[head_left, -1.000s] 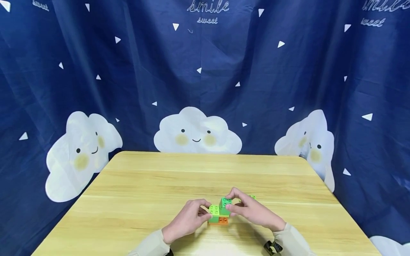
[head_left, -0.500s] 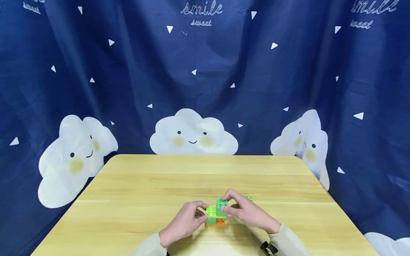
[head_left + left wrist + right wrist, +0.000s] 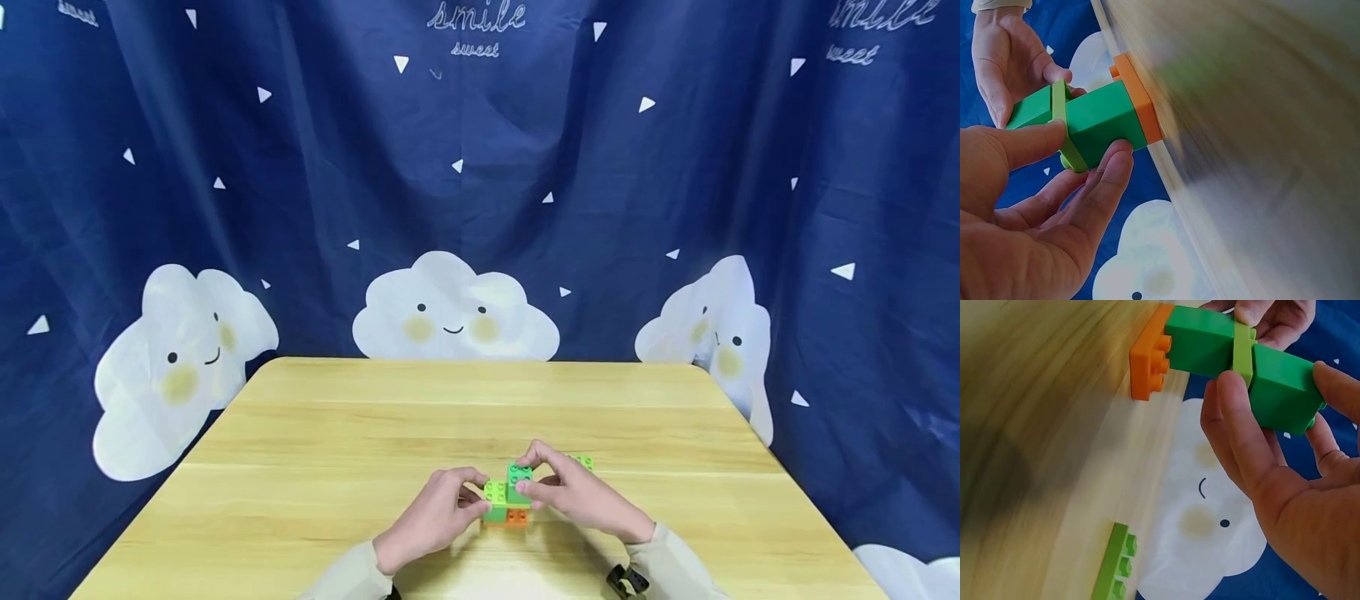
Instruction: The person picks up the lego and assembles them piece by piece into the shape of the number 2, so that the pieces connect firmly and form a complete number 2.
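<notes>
A small stack of toy building blocks stands on the table in front of me. An orange plate (image 3: 1146, 365) is at the bottom, with a green block (image 3: 1102, 122) on its left half. Across that block lies a lime plate (image 3: 1243, 353). A second green block (image 3: 1282, 390) sits on the lime plate's right half. With thumb and fingers my left hand (image 3: 437, 515) grips the lime plate and lower green block from the left. My right hand (image 3: 585, 496) pinches the upper green block, one fingertip touching the lime plate's edge.
Another lime plate (image 3: 1113, 562) lies on the wooden table (image 3: 337, 467) beyond my right hand, partly hidden by it in the head view. A dark blue curtain (image 3: 480, 208) with cloud prints hangs behind the table.
The upper green block looked slightly askew a second ago and now sits straight on the lime plate. Both hands keep their hold; the head view has shifted slightly.
</notes>
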Demonstrator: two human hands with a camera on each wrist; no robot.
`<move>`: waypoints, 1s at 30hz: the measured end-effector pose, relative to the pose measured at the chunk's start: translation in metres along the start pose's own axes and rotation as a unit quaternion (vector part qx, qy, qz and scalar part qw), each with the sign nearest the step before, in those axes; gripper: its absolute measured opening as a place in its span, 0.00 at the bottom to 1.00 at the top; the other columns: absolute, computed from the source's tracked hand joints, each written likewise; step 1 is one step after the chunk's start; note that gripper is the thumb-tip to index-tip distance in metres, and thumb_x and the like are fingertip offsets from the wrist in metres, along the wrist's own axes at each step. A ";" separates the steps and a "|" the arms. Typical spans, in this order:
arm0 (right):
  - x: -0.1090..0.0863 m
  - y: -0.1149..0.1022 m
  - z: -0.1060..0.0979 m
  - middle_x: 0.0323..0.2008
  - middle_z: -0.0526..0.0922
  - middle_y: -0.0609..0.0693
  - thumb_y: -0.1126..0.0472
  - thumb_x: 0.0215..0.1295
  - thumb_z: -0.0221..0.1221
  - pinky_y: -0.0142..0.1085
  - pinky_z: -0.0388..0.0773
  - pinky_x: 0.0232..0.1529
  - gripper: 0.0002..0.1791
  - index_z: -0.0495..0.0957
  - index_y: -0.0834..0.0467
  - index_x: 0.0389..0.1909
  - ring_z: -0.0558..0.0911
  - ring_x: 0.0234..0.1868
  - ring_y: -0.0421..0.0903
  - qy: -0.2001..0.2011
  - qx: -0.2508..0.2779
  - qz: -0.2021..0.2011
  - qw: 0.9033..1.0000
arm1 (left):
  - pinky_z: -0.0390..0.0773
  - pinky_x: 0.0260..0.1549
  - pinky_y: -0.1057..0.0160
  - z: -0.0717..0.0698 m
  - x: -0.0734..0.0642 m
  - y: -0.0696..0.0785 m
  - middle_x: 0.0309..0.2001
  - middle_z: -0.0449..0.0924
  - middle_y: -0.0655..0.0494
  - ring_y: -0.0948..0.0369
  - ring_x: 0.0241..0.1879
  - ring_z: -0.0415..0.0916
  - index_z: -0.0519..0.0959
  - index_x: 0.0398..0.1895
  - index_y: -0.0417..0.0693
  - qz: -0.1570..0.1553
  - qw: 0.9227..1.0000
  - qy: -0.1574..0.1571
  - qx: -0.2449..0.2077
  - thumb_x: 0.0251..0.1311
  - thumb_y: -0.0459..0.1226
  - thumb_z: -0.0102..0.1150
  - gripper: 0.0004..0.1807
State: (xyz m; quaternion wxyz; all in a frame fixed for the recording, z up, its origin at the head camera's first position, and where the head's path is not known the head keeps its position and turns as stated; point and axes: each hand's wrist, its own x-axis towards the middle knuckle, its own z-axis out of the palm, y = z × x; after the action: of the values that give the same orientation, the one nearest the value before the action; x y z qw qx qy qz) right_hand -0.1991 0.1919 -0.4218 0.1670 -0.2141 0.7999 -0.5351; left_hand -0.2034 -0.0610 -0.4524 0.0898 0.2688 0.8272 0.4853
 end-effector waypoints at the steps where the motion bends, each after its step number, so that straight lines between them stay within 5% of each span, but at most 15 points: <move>1: 0.000 0.000 0.000 0.67 0.70 0.61 0.50 0.75 0.59 0.50 0.84 0.45 0.13 0.71 0.53 0.50 0.86 0.45 0.56 -0.001 0.004 0.000 1.000 | 0.85 0.38 0.70 0.000 0.000 0.000 0.49 0.85 0.44 0.64 0.38 0.86 0.81 0.53 0.35 0.001 1.000 0.001 0.001 0.67 0.34 0.65 0.15; 30: 0.005 -0.002 0.002 0.64 0.68 0.63 0.53 0.74 0.60 0.53 0.83 0.52 0.13 0.72 0.58 0.46 0.87 0.47 0.59 0.011 0.054 0.027 0.998 | 0.84 0.38 0.71 0.000 0.001 -0.002 0.48 0.86 0.43 0.63 0.39 0.86 0.81 0.54 0.34 -0.004 1.000 0.005 -0.001 0.67 0.33 0.65 0.15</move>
State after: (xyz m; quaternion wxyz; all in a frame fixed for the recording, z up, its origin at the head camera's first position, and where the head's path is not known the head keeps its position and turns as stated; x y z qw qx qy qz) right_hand -0.2023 0.1867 -0.4211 0.1842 -0.1769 0.7771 -0.5752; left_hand -0.2047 -0.0608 -0.4538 0.0881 0.2625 0.8282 0.4872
